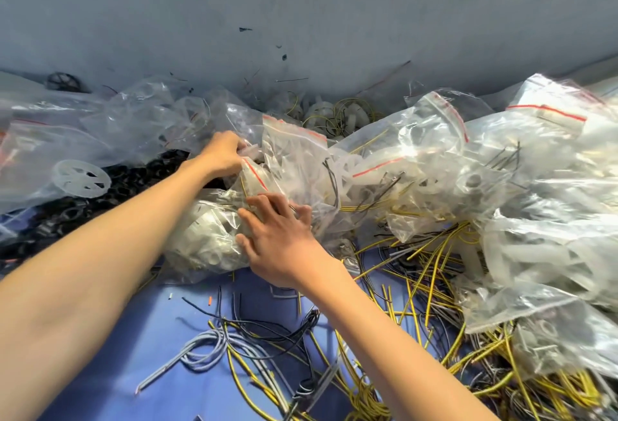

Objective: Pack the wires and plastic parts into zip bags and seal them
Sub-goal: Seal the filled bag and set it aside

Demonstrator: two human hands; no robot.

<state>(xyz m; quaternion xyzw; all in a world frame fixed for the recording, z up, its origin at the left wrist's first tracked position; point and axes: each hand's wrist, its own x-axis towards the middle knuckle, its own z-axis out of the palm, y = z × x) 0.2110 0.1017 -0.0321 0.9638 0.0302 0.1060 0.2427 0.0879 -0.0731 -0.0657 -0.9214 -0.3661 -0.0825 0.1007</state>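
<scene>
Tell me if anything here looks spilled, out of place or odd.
Yes. Loose yellow wires lie tangled across the blue surface at lower right, not bagged. Black rings sprawl in a loose heap at left. Dark scraps dot the grey surface behind.

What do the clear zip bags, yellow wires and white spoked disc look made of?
The clear red-striped zip bag: thin glossy plastic film, creased with glare. The thin yellow wires: smooth plastic sheath, core unseen. The white spoked disc: translucent moulded plastic, seemingly matte.
</scene>
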